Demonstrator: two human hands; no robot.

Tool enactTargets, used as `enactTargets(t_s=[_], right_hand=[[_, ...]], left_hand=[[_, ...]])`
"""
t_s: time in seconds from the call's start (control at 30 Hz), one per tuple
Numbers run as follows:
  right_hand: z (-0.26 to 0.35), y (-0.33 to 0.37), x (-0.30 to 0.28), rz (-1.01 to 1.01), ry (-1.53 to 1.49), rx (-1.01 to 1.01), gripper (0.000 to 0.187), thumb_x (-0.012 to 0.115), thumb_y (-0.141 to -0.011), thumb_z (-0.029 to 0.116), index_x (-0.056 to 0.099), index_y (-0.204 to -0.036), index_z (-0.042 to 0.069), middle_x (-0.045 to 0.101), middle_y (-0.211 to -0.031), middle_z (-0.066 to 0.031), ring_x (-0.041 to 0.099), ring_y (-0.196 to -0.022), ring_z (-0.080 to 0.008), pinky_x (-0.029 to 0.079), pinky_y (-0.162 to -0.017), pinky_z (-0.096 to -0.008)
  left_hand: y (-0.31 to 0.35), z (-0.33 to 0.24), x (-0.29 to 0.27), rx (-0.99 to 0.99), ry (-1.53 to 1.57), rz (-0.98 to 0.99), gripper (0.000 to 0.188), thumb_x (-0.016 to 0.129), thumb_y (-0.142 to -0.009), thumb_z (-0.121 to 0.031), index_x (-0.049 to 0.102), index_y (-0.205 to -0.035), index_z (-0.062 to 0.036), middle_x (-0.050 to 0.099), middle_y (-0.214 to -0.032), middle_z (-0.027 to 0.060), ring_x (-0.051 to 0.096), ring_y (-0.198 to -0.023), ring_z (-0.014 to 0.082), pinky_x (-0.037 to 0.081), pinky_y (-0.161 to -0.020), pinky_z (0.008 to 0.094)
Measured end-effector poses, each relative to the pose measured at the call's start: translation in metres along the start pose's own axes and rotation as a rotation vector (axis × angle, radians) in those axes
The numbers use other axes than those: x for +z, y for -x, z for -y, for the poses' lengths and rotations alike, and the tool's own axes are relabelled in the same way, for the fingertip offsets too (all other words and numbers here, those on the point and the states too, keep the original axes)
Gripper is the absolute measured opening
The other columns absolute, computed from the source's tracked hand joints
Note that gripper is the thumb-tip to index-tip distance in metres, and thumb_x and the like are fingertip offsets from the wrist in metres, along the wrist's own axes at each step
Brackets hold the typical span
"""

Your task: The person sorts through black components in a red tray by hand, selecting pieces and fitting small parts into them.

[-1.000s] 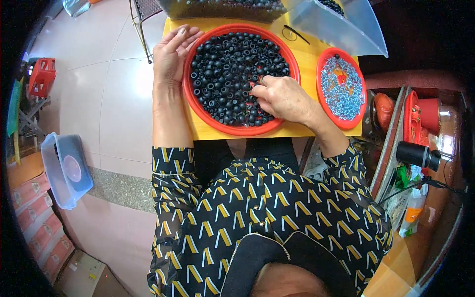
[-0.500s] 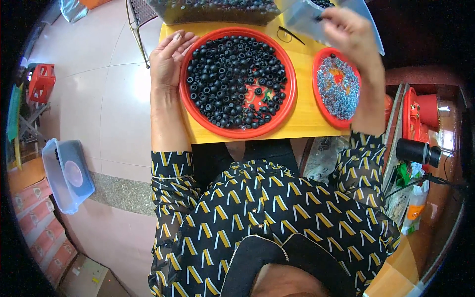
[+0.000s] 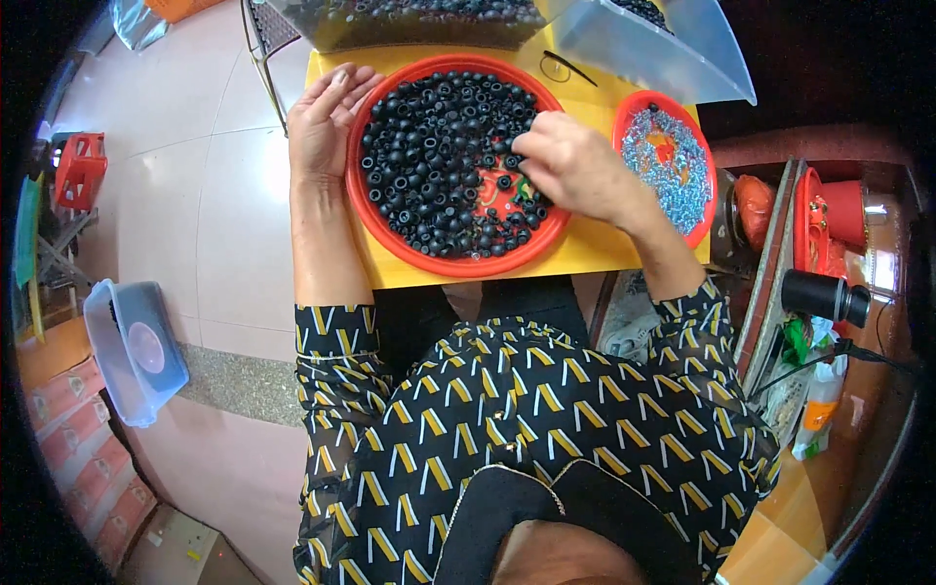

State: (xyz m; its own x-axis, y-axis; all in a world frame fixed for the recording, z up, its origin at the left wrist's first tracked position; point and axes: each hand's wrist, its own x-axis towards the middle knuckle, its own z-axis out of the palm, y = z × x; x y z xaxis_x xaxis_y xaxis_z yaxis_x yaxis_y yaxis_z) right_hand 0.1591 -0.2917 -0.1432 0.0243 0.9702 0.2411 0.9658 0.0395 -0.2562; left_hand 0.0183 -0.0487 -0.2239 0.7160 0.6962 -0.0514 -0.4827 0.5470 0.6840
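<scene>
Red tray (image 3: 466,267): left hand (image 3: 322,125) loosely spread alongside; right hand (image 3: 575,164) curled over black beads (image 3: 419,161), pinch unclear.

Light falls fairly bright and even over the middle, with black beads (image 3: 419,161) picking up small, pale highlights. A soft white patch of glare washes out part of the pale floor (image 3: 234,205) at left, and a harsher burnt-out reflection sits on the glossy brown surface (image 3: 868,385) at right. The far right sinks into deep shadow. Fisheye distortion bends straight edges toward the rim, where the corners go black.
</scene>
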Motion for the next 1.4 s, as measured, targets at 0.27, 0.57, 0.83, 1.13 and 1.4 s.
enactTargets(t_s=[0.27, 0.57, 0.83, 1.13, 1.4], right_hand=[[0.003, 0.004, 0.030, 0.082, 0.111, -0.001, 0.007, 0.059, -0.071, 0.006, 0.055, -0.076, 0.003, 0.048, -0.076, -0.0115, 0.053, -0.077, -0.0291, 0.046, -0.069, -0.0385], [-0.035, -0.020, -0.051, -0.378, 0.087, -0.032, 0.016, 0.062, -0.076, -0.001, 0.060, -0.093, 0.000, 0.058, -0.083, -0.0108, 0.058, -0.076, -0.0221, 0.047, -0.068, -0.0302], [-0.060, -0.018, -0.054, -0.423, 0.125, 0.032, 0.023, 0.060, -0.079, 0.000, 0.062, -0.101, 0.003, 0.061, -0.090, -0.0114, 0.060, -0.080, -0.0231, 0.048, -0.072, -0.0303], [-0.010, -0.016, 0.028, -0.110, -0.039, -0.095, 0.039, 0.062, -0.072, 0.003, 0.056, -0.111, 0.002, 0.055, -0.113, -0.0163, 0.052, -0.109, -0.0329, 0.043, -0.090, -0.0413], [0.003, 0.013, 0.006, -0.011, -0.116, -0.130, 0.023, 0.059, -0.068, 0.003, 0.061, -0.091, 0.003, 0.056, -0.106, -0.0143, 0.053, -0.104, -0.0309, 0.044, -0.087, -0.0420]], left_hand=[[0.001, 0.002, 0.000, -0.013, 0.004, 0.008, 0.028, 0.053, -0.088, -0.004, 0.047, -0.108, 0.0136, 0.055, -0.104, 0.0266, 0.059, -0.097, 0.0349, 0.052, -0.086, 0.0413], [0.005, -0.001, -0.013, -0.006, 0.001, -0.010, 0.026, 0.053, -0.088, -0.005, 0.049, -0.107, 0.0122, 0.056, -0.104, 0.0261, 0.060, -0.096, 0.0345, 0.051, -0.086, 0.0411], [0.003, 0.001, -0.008, -0.007, -0.025, -0.025, 0.025, 0.054, -0.087, -0.004, 0.050, -0.107, 0.0114, 0.057, -0.103, 0.0262, 0.060, -0.096, 0.0344, 0.051, -0.086, 0.0413], [0.001, 0.004, 0.001, -0.018, 0.009, -0.005, 0.026, 0.053, -0.088, -0.003, 0.048, -0.109, 0.0122, 0.056, -0.104, 0.0267, 0.059, -0.097, 0.0352, 0.051, -0.086, 0.0422], [0.001, 0.002, 0.000, -0.020, -0.018, -0.017, 0.027, 0.052, -0.088, -0.004, 0.048, -0.109, 0.0126, 0.056, -0.103, 0.0264, 0.059, -0.097, 0.0350, 0.052, -0.086, 0.0413]])
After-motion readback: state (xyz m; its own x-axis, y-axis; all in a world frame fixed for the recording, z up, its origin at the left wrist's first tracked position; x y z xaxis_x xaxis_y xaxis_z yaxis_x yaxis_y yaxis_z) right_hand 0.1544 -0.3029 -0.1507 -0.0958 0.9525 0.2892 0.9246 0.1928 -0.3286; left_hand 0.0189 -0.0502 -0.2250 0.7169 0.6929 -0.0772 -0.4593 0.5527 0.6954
